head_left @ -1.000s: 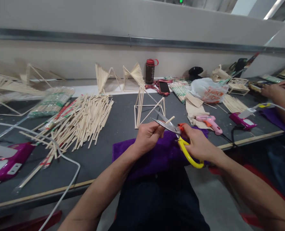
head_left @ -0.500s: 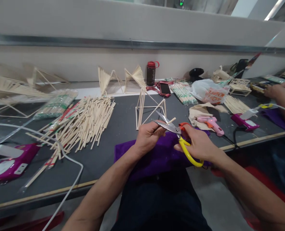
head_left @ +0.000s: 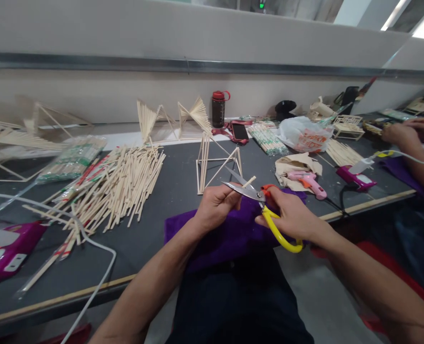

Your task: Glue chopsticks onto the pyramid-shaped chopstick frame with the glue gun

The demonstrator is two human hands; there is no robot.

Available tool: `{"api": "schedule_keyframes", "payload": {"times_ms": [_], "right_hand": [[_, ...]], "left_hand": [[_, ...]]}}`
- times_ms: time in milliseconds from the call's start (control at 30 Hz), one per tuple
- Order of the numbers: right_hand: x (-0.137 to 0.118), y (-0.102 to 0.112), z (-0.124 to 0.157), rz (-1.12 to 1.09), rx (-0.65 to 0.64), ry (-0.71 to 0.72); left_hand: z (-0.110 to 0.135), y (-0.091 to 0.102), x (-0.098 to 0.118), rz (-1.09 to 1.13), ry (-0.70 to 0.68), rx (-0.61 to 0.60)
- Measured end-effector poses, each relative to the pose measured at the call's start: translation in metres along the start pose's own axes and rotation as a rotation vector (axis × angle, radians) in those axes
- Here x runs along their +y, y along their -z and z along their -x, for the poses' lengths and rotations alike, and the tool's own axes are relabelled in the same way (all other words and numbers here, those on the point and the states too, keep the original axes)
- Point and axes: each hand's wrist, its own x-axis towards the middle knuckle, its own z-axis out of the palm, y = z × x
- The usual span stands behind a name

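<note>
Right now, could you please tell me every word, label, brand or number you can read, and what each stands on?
None reads clearly.
White plastic bag: orange-red lettering, too blurred.
Red-capped bottle: pale markings, too small.
Green lit panel: too small.
Wrapped stick bundle: green markings, blurred.

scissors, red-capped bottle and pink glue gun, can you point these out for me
Scissors [head_left: 259, 195]: head view, on the pivot between blades and handles.
Red-capped bottle [head_left: 218, 111]: head view, on the dark body.
Pink glue gun [head_left: 312, 181]: head view, where barrel meets handle.
</note>
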Motion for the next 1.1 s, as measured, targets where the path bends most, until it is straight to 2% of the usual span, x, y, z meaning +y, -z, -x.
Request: {"api": "schedule_keyframes", "payload": {"times_ms": [400, 533, 633, 700, 767, 833, 967, 1100], "right_hand": [[0.004, -0.001, -0.002, 0.006, 0.068, 0.034], [-0.001, 0.000, -0.006, -0.011, 0.100, 0.063], [-0.005, -0.001, -0.010, 0.013, 0.115, 0.108], [-0.007, -0.001, -0.012, 0.035, 0.127, 0.147], [-0.009, 0.000, -0.014, 0.058, 0.140, 0.175], [-0.009, 0.001, -0.014, 0.076, 0.157, 0.178], [-0.006, 0.002, -0.014, 0.075, 0.186, 0.147], [-0.006, 0.000, -0.013, 0.060, 0.164, 0.123]], "left_hand": [[-0.002, -0.002, 0.003, -0.026, -0.014, 0.070], [-0.004, -0.001, 0.007, 0.149, 0.063, 0.137], [-0.006, 0.003, 0.015, 0.261, 0.146, 0.054], [-0.006, 0.007, 0.021, 0.242, 0.212, -0.048], [-0.006, 0.010, 0.024, 0.195, 0.245, -0.092], [-0.006, 0.013, 0.024, 0.178, 0.236, -0.032], [-0.007, 0.015, 0.021, 0.172, 0.185, 0.169], [-0.005, 0.010, 0.021, 0.143, 0.179, 0.244]]}}
